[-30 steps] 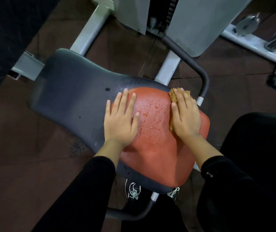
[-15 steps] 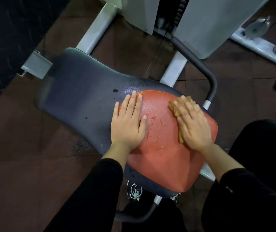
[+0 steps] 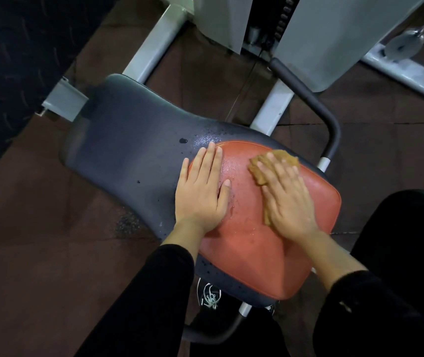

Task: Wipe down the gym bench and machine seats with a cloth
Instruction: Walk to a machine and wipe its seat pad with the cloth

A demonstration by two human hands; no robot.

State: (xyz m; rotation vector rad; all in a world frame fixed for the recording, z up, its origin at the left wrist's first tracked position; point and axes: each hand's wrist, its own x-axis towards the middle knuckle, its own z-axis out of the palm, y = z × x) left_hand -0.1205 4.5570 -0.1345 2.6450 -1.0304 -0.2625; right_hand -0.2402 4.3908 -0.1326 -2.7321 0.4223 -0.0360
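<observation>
A machine seat (image 3: pixel 133 150) with a dark grey pad and a red-orange panel (image 3: pixel 252 256) fills the middle of the head view. Water droplets glisten on the red panel between my hands. My left hand (image 3: pixel 202 191) lies flat on the seat at the left edge of the red panel, fingers straight. My right hand (image 3: pixel 287 199) presses flat on a brown cloth (image 3: pixel 274 162) on the red panel's far right part. Most of the cloth is hidden under that hand; its crumpled far end sticks out past my fingertips.
A black curved handle bar (image 3: pixel 316 106) rises just right of the seat. White machine frame tubes (image 3: pixel 151 47) and a weight stack housing (image 3: pixel 334 34) stand behind. A dark padded seat (image 3: pixel 412 240) sits at the right. My shoes (image 3: pixel 209 297) show below the seat on brown floor.
My right hand has slid the cloth leftward and toward the far edge across the red panel; more cloth now shows beyond the fingers. The left hand has stayed put on the seat.
</observation>
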